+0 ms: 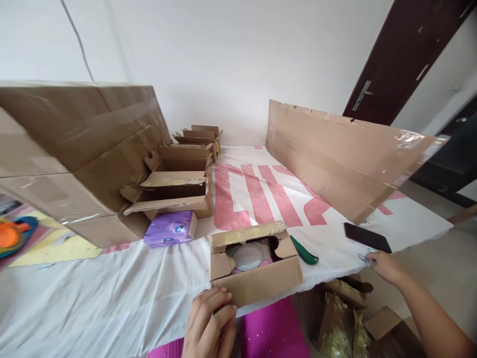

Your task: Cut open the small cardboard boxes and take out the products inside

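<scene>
Near the table's front edge sits a small cardboard box (257, 287) with its top flaps partly open. Inside it a round translucent lid (249, 256) shows, with something pinkish around it that I cannot make out. My left hand (211, 323) has its fingers curled against the front left corner of this box; the thumb is hidden. Off to the right, my right hand (385, 266) pinches a small clear, bluish piece of plastic (364, 258) at the table edge. A black phone (367, 237) lies just beyond those fingers. Beside the box's right end is a green strap-like item (304, 251).
A purple box (169, 228) stands left of centre, before a row of open cardboard boxes (179, 203). A large carton (112, 149) rises at left, a cardboard panel (335, 154) at right. Torn cartons (337, 318) lie below the table's right side.
</scene>
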### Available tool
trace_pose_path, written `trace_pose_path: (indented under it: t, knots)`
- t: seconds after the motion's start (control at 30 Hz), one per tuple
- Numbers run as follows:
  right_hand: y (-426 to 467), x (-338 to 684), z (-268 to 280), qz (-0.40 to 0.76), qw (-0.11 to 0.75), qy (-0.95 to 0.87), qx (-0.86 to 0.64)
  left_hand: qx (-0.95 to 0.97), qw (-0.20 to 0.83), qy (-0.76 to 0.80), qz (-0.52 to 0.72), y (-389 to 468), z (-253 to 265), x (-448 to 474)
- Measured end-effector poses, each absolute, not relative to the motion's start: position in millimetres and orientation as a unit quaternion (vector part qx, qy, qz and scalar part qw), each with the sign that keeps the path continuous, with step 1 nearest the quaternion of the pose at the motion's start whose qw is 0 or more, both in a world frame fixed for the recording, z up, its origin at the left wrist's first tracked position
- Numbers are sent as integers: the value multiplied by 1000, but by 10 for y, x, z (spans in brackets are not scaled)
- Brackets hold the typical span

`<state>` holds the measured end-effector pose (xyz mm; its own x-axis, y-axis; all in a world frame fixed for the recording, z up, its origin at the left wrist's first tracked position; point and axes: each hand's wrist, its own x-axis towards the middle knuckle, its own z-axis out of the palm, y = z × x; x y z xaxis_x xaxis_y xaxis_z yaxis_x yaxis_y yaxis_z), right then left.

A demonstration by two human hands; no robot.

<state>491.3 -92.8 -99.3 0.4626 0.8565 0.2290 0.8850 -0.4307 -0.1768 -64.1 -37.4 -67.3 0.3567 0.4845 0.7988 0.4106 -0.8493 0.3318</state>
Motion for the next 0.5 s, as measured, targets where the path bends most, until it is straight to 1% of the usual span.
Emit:
trace_pose_path:
  t: [0.1,0.17,0.23,0.33,0.4,0.5]
  knots:
    - [-810,4760,-915,-103,172,-527,-826,811,30,292,507,-294,-482,-700]
    - [-689,4542,-843,-134,202,-540,-806,818,19,309,484,-230,-396,-724]
    - [-556,4202,-728,-157,247,-586,-756,841,-2,344,418,-177,-364,-716]
    - [-395,3532,-481,-176,329,-700,-609,857,-12,408,314,-149,-393,-650]
    - [-341,3082,-315,-159,338,-757,-536,854,8,433,289,-163,-429,-603]
    - [-315,2559,-164,-116,295,-833,-454,846,41,448,287,-203,-474,-569]
